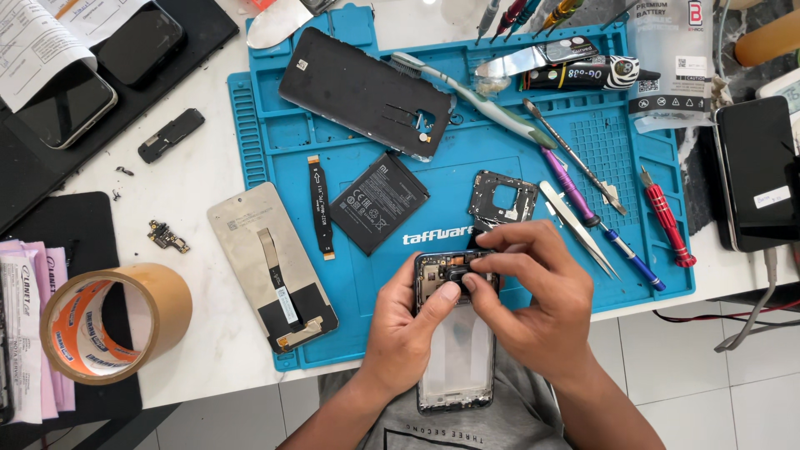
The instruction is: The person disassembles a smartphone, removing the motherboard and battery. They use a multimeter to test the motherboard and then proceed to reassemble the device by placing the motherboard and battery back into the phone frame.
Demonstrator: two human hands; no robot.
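An opened phone frame [457,358] lies lengthwise in front of me, half over the blue repair mat [467,158]. My left hand [406,329] grips its left side, thumb pressed near the camera area at the top. My right hand [529,292] covers the upper right corner, fingertips pinching a small dark part on the frame's top end. Beside them on the mat lie a black battery [379,202], a flex cable [320,206], a black cover plate [501,198] and a black back cover [364,92].
A detached screen panel [272,267] rests at the mat's left edge. Tweezers [578,227], screwdrivers [667,218], a spudger and a toothbrush [471,96] lie right of centre. A tape roll [112,321], small boards, several phones [757,171] and papers surround the mat.
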